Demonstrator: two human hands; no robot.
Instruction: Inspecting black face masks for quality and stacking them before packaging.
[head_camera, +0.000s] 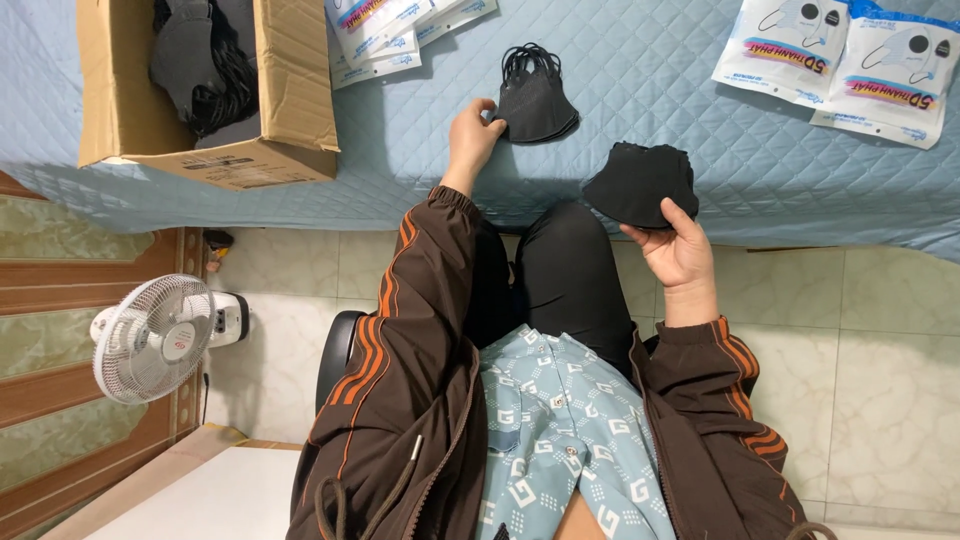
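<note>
L hand (470, 135) fingers curled onto black mask stack (535, 100) near surface (700, 130) front edge; R hand (680, 250) grip closed on black mask bundle (640, 180) just off it.

Between your left hand (470, 135) and right hand (680, 250) the quilted blue table (650, 80) lies bare, with open room for either hand. The stack of black masks (535, 100) sits at your left fingertips, blocking the way straight ahead. Further left the cardboard box (285, 100) walls off that side — reach over its rim, not through. White mask packets (850, 60) crowd the far right corner; more packets (390, 35) lie beside the box.
</note>
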